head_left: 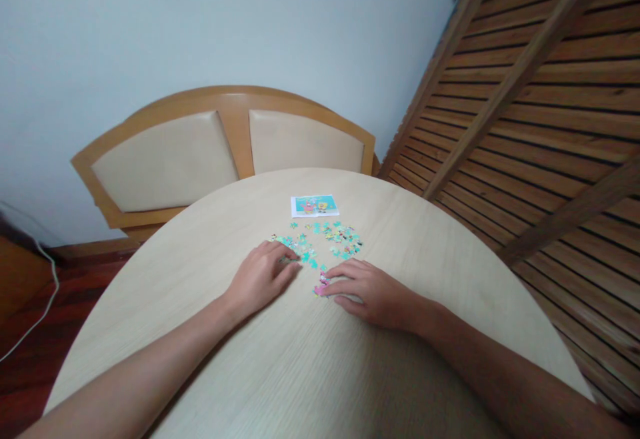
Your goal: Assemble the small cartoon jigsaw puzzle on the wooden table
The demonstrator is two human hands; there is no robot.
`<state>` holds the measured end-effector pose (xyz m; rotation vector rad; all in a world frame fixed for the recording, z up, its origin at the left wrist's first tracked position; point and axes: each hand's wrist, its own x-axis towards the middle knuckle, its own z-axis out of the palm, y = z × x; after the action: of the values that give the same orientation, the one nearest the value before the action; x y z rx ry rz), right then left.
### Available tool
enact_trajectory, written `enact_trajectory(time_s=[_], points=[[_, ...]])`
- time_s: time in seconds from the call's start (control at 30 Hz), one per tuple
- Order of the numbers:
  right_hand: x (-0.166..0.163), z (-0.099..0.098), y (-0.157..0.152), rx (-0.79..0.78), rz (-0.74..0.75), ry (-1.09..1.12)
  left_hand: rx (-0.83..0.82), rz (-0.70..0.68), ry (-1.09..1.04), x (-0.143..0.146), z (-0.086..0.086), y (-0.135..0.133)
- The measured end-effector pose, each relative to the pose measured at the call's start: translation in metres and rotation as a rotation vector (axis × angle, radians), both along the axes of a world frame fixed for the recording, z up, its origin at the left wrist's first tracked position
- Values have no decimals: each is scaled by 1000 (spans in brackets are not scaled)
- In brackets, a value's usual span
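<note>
Several small turquoise puzzle pieces lie scattered on a round light wooden table. My left hand rests palm down at the left edge of the scatter, fingers stretched out and touching a few pieces. My right hand lies flat beside it, its fingertips on a small pink and turquoise cluster of joined pieces. A small reference picture card with cartoon figures lies beyond the pieces.
A wooden bench back with two cream padded panels stands behind the table against a pale wall. A slatted wooden screen leans at the right. A white cable hangs over the dark floor at the left.
</note>
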<state>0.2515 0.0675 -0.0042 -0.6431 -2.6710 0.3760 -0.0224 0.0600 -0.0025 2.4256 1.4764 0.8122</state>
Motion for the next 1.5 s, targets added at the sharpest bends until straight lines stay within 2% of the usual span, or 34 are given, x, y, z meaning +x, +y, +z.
enact_trajectory(time_s=[0.1,0.23,0.43,0.57,0.83,1.0,1.27,1.5], points=[[0,2,-1,-23,1,-3,4,189,33,-24,-2,16],[0,4,-1,-43,-5,-21,-31,263,75,-39,-6,26],[1,3,-1,-40,-4,-9,-26,168,134,-34,-6,24],[1,2,-1,-39,-3,-5,-28,174,158,-37,-5,24],[1,3,-1,-36,-2,-4,-193,112,6,-50,-5,28],[0,4,-1,-54,-5,-17,-234,108,33,-54,-4,30],[0,3,-1,-44,1,-8,-145,108,127,-55,-4,25],[0,3,-1,-48,-3,-9,-165,58,106,-53,-3,24]])
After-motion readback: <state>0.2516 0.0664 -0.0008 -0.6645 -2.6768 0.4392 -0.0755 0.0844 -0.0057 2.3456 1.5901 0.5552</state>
